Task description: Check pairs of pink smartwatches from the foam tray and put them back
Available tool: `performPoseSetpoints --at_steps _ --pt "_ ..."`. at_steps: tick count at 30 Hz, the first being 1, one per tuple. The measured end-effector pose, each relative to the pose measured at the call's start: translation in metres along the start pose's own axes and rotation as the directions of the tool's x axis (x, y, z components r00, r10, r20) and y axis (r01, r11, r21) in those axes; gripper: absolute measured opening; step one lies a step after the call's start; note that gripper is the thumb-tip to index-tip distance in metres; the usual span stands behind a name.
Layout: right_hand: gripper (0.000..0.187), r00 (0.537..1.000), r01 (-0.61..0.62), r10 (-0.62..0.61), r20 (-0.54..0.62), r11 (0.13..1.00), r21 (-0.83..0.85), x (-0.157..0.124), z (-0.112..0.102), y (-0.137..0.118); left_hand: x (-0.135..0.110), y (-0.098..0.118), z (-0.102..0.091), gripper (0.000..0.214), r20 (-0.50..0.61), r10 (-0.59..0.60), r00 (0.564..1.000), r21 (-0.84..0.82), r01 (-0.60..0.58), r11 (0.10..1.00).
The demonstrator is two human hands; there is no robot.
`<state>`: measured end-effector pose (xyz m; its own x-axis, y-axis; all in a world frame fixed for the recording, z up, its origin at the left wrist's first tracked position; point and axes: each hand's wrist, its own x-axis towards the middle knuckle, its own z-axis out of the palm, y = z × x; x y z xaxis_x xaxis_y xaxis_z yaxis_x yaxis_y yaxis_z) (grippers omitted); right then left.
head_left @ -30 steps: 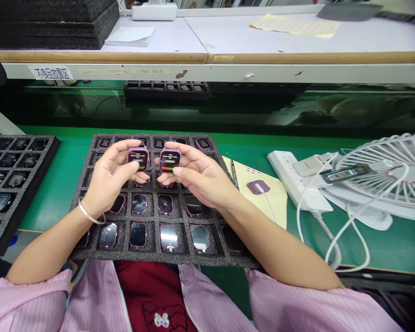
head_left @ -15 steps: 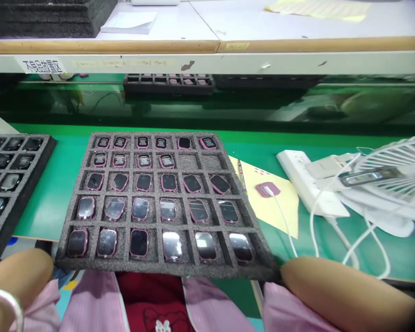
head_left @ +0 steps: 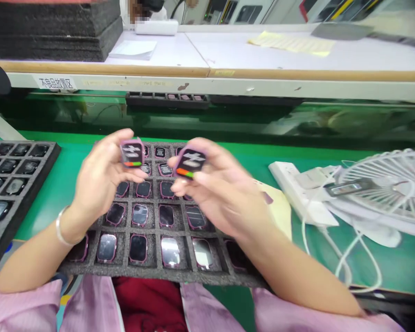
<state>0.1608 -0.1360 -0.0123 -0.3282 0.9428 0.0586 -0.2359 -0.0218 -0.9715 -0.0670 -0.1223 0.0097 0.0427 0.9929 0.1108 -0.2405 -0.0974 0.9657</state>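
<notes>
My left hand (head_left: 102, 173) grips a pink-framed smartwatch body (head_left: 132, 154) between thumb and fingers. A second smartwatch body (head_left: 191, 162) is held in my right hand (head_left: 224, 189), close beside the first. Both screens are lit with a white lightning-like mark and an orange-and-green bar. Beneath my hands lies a black foam tray (head_left: 154, 273), its compartments holding several more pink-framed watch bodies, most with dark screens. A few in the far rows show white text. My hands and forearms hide parts of the tray's left and right sides.
Another foam tray (head_left: 27, 191) with dark watches sits at the left. To the right are a white power strip (head_left: 293, 189), looping cables (head_left: 342, 263), a white fan (head_left: 394, 184) and a yellow paper (head_left: 281, 212). A shelf edge (head_left: 228, 87) spans the back; a person is partly visible beyond.
Both hands have come up over the tray from its near corners, each now holding a lit watch body. The view has tilted up slightly, and my right arm now covers the tray's right side.
</notes>
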Motion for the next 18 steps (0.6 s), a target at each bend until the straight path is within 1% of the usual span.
performPoseSetpoints --at_steps 2,3,4,5,8,13,18 --pt "0.043 0.995 -0.090 0.083 0.051 0.983 0.161 0.016 0.002 0.012 0.005 -0.015 0.004 0.038 0.032 -0.164 0.986 -0.081 0.166 0.983" --pt "0.046 0.992 -0.126 0.118 0.049 0.972 0.197 0.023 0.002 0.019 0.007 -0.022 0.005 0.040 0.050 -0.239 0.970 -0.096 0.243 0.965" --pt "0.048 0.989 -0.148 0.141 0.049 0.965 0.216 0.028 0.001 0.025 0.007 -0.029 0.005 0.043 0.059 -0.291 0.955 -0.094 0.296 0.951" --pt "0.049 0.987 -0.161 0.156 0.042 0.961 0.224 0.032 0.001 0.031 0.007 -0.034 0.004 0.045 0.060 -0.315 0.947 -0.089 0.320 0.943" --pt "0.054 0.985 -0.171 0.166 0.041 0.962 0.211 0.034 0.000 0.038 0.005 -0.040 0.001 0.047 0.063 -0.301 0.952 -0.071 0.305 0.950" --pt "0.053 0.990 -0.135 0.129 0.058 0.982 0.134 0.030 0.001 0.038 0.000 -0.042 0.001 0.059 0.099 -0.207 0.973 0.037 0.204 0.978" --pt "0.054 0.992 -0.121 0.116 0.054 0.988 0.099 0.031 0.000 0.039 -0.001 -0.046 0.002 0.057 0.120 -0.146 0.982 0.075 0.138 0.988"
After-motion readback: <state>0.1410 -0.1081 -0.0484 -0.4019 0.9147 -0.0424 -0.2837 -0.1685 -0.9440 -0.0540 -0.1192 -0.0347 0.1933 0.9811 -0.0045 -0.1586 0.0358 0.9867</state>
